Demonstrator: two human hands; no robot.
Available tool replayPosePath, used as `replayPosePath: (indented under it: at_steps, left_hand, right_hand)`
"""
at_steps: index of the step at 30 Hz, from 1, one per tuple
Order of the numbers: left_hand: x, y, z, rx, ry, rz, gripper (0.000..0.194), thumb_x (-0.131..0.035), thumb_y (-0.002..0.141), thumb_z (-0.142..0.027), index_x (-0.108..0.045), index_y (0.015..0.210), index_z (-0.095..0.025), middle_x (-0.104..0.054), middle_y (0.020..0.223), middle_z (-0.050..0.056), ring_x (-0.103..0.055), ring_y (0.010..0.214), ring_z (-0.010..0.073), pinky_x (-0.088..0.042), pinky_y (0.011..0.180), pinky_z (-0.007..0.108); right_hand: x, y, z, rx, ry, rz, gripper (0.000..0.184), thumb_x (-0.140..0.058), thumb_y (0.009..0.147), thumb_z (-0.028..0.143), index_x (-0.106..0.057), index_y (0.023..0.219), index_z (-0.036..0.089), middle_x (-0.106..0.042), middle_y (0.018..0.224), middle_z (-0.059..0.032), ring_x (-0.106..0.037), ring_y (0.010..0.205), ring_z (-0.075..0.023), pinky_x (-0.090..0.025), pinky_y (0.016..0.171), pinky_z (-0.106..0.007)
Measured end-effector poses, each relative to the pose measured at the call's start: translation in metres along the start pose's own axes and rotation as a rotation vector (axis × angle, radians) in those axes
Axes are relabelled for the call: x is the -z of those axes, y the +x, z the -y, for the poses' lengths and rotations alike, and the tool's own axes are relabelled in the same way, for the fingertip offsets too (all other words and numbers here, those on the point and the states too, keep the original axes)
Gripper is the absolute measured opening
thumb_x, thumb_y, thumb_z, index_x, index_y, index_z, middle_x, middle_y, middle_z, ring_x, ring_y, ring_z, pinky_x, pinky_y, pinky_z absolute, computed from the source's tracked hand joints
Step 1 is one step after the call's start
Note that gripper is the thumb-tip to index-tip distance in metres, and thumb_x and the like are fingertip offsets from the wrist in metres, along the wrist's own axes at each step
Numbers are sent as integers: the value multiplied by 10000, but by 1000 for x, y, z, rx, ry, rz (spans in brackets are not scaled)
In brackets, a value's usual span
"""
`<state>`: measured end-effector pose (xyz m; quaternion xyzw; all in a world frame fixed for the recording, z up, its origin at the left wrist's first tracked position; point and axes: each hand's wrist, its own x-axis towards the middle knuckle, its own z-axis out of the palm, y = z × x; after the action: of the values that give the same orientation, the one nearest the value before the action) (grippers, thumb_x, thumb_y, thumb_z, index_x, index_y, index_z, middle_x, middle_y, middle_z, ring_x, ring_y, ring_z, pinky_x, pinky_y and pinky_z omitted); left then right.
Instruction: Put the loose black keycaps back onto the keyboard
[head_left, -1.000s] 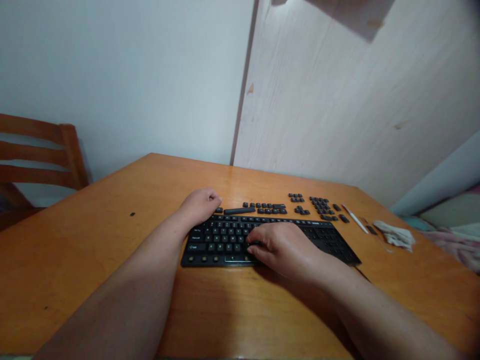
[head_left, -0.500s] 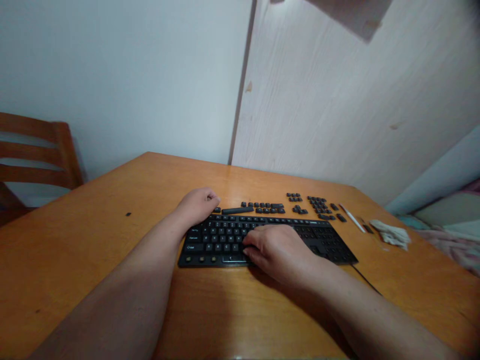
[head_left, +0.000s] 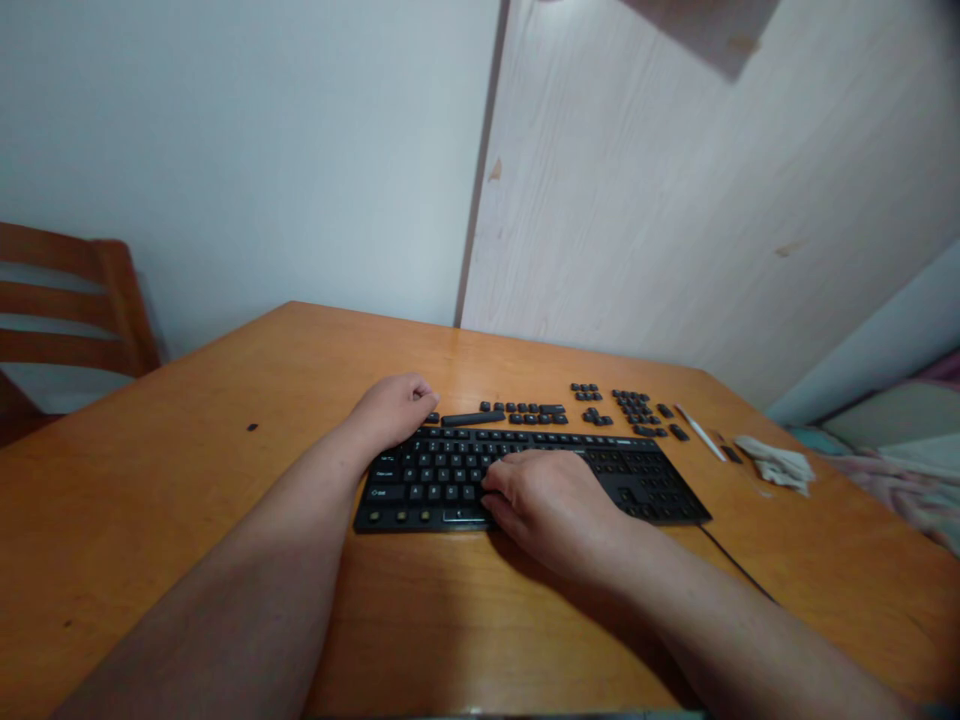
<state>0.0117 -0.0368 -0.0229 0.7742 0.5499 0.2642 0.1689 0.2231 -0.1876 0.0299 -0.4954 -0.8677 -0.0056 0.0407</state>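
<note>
A black keyboard (head_left: 420, 505) lies on the wooden table, with many keycaps seated and bare sockets on its right side and bottom row. My left hand (head_left: 397, 408) rests at its upper left corner, fingers curled into a loose fist, with nothing visible in them. Over the middle of the keyboard is my right hand (head_left: 547, 500), thumb and fingers drawn together low at the letter keys. Whatever is at those fingertips is hidden. Beyond the keyboard's back edge lie a loose space bar (head_left: 472, 418) and rows of loose keycaps (head_left: 534, 408).
More keycaps (head_left: 634, 405) sit in groups at the back right, beside a white pen-like stick (head_left: 701, 433) and a crumpled cloth (head_left: 776, 465). One small dark piece (head_left: 253, 427) lies far left. A cable (head_left: 739, 563) trails right. A wooden chair (head_left: 112, 300) stands left.
The view has shifted very slightly. Both hands keep their places on the keyboard, and no object has visibly moved.
</note>
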Motion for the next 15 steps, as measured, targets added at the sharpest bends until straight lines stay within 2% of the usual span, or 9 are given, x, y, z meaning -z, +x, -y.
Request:
replayPosePath:
  at_steps: [11, 15]
  left_hand:
    - [0, 0, 0, -9, 11, -4, 304, -527, 809, -451, -687, 800, -193, -713, 794, 52, -627, 730, 209, -408, 605, 297]
    - [-1, 0, 1, -6, 26, 7, 305, -524, 816, -448, -694, 804, -195, -718, 799, 51, -631, 730, 208, -408, 602, 293]
  right_hand:
    - [0, 1, 1, 34, -35, -14, 244, -488, 924, 218, -620, 720, 200, -666, 754, -4, -554, 667, -141, -335, 626, -281]
    - [-1, 1, 1, 55, -80, -6, 208, -512, 890, 201, -617, 711, 200, -657, 738, -5, -535, 643, -144, -316, 600, -287]
